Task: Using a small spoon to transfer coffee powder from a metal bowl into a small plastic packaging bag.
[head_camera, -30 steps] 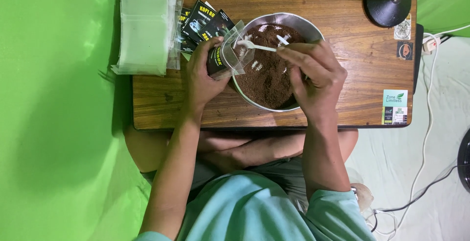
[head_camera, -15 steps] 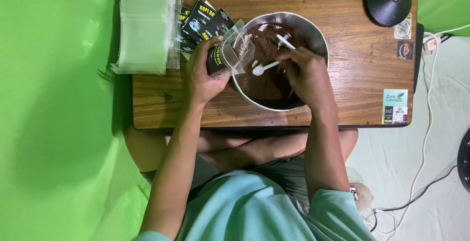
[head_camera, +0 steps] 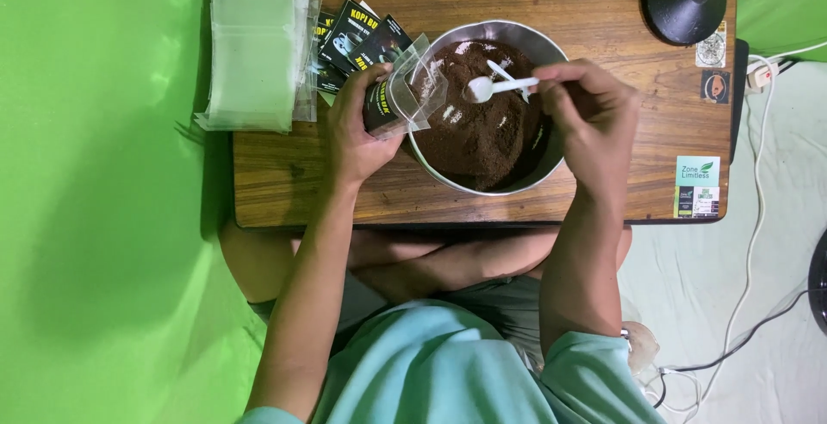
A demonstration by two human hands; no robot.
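Clear pouch (head_camera: 412,88), gripped by the left hand (head_camera: 357,127), is tilted mouth-open beside the bowl (head_camera: 482,184); the right hand (head_camera: 590,114) pinches a white spoon (head_camera: 495,88) over brown powder (head_camera: 474,135).

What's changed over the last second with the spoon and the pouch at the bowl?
The right hand dipped the white spoon into the brown powder half a second ago, then lifted it; it now sits above the powder, pointing toward the open clear pouch. The left hand has kept holding that pouch at the rim of the metal bowl. A second white spoon stayed lying in the powder. The stack of clear bags is unchanged.
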